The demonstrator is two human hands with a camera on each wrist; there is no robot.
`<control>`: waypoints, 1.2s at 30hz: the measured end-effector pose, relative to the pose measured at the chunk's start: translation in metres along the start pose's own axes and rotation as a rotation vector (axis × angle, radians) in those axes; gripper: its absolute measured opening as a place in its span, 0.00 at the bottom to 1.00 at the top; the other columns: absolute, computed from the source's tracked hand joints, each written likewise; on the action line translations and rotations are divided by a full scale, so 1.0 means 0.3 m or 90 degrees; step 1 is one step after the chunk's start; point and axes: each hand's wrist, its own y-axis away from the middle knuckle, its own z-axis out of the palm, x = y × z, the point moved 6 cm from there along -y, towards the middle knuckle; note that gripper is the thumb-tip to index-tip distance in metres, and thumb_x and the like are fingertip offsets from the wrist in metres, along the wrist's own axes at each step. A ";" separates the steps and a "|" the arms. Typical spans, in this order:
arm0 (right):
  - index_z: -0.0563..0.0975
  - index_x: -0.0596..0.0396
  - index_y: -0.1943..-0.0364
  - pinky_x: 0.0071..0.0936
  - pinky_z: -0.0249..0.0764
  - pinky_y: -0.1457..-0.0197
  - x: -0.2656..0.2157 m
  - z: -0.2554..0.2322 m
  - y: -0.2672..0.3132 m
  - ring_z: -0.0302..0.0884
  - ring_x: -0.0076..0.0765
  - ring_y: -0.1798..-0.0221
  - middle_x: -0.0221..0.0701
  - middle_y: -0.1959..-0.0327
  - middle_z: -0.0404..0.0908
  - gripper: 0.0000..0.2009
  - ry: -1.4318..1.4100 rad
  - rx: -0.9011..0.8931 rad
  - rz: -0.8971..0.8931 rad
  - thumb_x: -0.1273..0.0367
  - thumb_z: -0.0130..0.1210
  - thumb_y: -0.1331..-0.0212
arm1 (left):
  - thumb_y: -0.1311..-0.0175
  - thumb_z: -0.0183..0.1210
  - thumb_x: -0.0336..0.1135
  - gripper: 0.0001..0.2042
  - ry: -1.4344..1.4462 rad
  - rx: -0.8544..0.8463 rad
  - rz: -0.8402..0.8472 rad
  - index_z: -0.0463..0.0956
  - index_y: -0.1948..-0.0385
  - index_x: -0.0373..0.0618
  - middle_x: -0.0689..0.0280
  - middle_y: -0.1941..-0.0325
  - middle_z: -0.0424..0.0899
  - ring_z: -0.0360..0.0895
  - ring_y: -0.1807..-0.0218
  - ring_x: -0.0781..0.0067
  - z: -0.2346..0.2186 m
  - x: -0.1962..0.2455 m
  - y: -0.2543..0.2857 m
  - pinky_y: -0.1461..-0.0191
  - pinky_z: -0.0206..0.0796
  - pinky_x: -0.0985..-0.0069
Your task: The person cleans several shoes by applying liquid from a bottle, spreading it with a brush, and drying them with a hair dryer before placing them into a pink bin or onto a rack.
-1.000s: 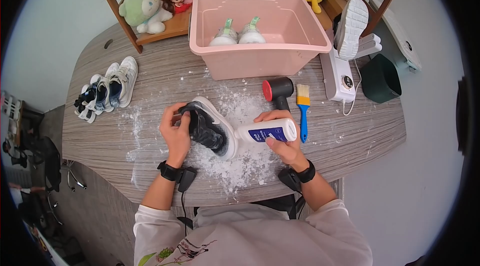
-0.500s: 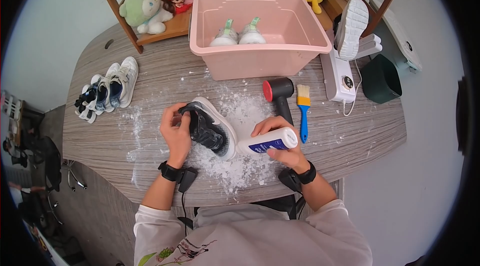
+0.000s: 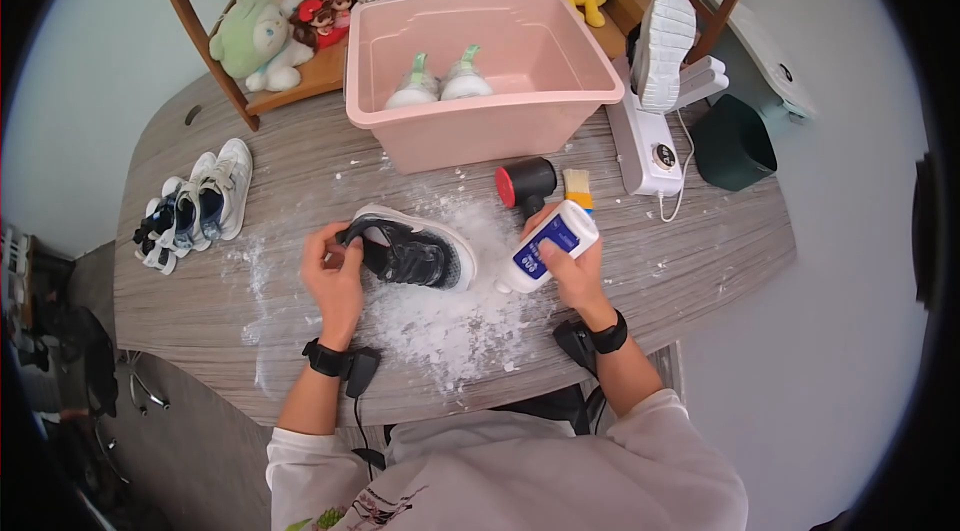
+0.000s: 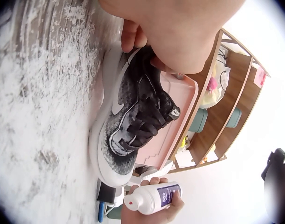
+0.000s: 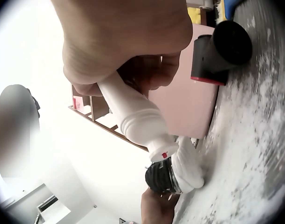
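Note:
A black shoe with a white sole (image 3: 415,256) rests on the powder-strewn table (image 3: 300,331). The left hand (image 3: 331,281) pinches its heel collar; in the left wrist view the same hand (image 4: 170,32) is at the heel of the shoe (image 4: 137,116). In the right hand (image 3: 575,271) is a white bottle with a blue label (image 3: 550,246), gripped round its body, its nozzle tilted down to the right of the toe, apart from the shoe. The right wrist view shows the bottle (image 5: 142,116) under the curled fingers of the hand (image 5: 128,42).
Behind stands a pink bin (image 3: 480,131) holding two light shoes (image 3: 466,81). A black and red dryer (image 3: 527,181) and a brush (image 3: 577,189) lie by the right hand. Small shoes (image 3: 228,193) are at the left; a white device (image 3: 645,146) and a dark green bin (image 3: 735,143) at the right.
The bottle has moved away from the toe and turned, its base now pointing up and away from the body. The shoe has turned so its toe points more to the right. The head view has shifted.

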 end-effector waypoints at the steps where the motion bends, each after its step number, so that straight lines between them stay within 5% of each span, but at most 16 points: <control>1: 0.76 0.60 0.58 0.26 0.74 0.53 -0.020 -0.027 -0.004 0.76 0.25 0.60 0.33 0.61 0.81 0.12 0.037 0.031 -0.043 0.70 0.60 0.45 | 0.42 0.64 0.19 0.11 0.005 -0.002 0.002 0.81 0.58 0.41 0.70 0.64 0.74 0.70 0.69 0.83 0.002 0.000 0.000 0.68 0.64 0.84; 6: 0.77 0.58 0.60 0.27 0.74 0.56 -0.110 -0.173 -0.035 0.76 0.24 0.63 0.31 0.65 0.81 0.11 0.301 0.156 -0.154 0.67 0.60 0.43 | 0.38 0.62 0.20 0.11 -0.011 -0.022 0.023 0.79 0.55 0.41 0.71 0.62 0.75 0.71 0.67 0.85 -0.002 -0.011 -0.003 0.65 0.66 0.85; 9: 0.77 0.59 0.60 0.30 0.75 0.59 -0.166 -0.239 -0.055 0.77 0.25 0.66 0.31 0.70 0.80 0.11 0.435 0.220 -0.102 0.67 0.61 0.43 | 0.43 0.65 0.20 0.10 0.005 -0.005 0.024 0.81 0.60 0.41 0.70 0.65 0.72 0.69 0.68 0.82 -0.002 0.018 -0.003 0.67 0.63 0.83; 10: 0.76 0.60 0.58 0.36 0.77 0.60 -0.141 -0.283 -0.067 0.82 0.36 0.68 0.37 0.71 0.81 0.13 0.483 0.230 -0.102 0.66 0.61 0.43 | 0.43 0.65 0.20 0.10 0.007 -0.004 0.025 0.81 0.60 0.41 0.70 0.65 0.72 0.69 0.68 0.82 -0.004 0.021 -0.004 0.67 0.63 0.83; 14: 0.74 0.60 0.57 0.43 0.78 0.60 -0.140 -0.323 -0.116 0.85 0.52 0.66 0.45 0.69 0.84 0.16 0.744 0.221 -0.040 0.62 0.60 0.41 | 0.43 0.66 0.21 0.09 -0.031 -0.013 0.095 0.81 0.61 0.40 0.70 0.66 0.72 0.69 0.68 0.82 0.000 0.045 0.001 0.66 0.63 0.82; 16: 0.74 0.62 0.57 0.49 0.79 0.60 -0.108 -0.323 -0.145 0.84 0.63 0.64 0.51 0.69 0.85 0.22 0.882 0.153 0.094 0.54 0.59 0.40 | 0.42 0.66 0.21 0.09 -0.025 -0.012 0.100 0.81 0.61 0.40 0.70 0.66 0.71 0.69 0.69 0.81 -0.001 0.049 0.003 0.66 0.63 0.81; 22: 0.76 0.66 0.57 0.50 0.80 0.58 -0.016 -0.313 -0.205 0.85 0.61 0.63 0.51 0.70 0.85 0.32 0.993 0.087 0.170 0.43 0.56 0.38 | 0.40 0.66 0.24 0.06 -0.059 -0.032 0.070 0.79 0.64 0.38 0.66 0.65 0.73 0.69 0.68 0.77 -0.011 0.044 -0.002 0.64 0.64 0.78; 25: 0.77 0.66 0.57 0.49 0.80 0.57 0.002 -0.323 -0.212 0.85 0.60 0.62 0.52 0.69 0.85 0.34 1.027 0.129 0.195 0.41 0.53 0.37 | 0.41 0.65 0.25 0.06 -0.091 -0.028 0.150 0.77 0.66 0.39 0.63 0.62 0.74 0.71 0.64 0.71 -0.004 0.071 -0.006 0.58 0.66 0.73; 36: 0.78 0.65 0.54 0.48 0.80 0.53 0.056 -0.367 -0.214 0.84 0.56 0.52 0.51 0.56 0.84 0.37 1.054 0.181 0.228 0.38 0.55 0.40 | 0.46 0.62 0.28 0.22 -0.039 -0.266 0.223 0.75 0.46 0.41 0.52 0.42 0.75 0.73 0.39 0.51 0.064 0.138 0.025 0.34 0.63 0.64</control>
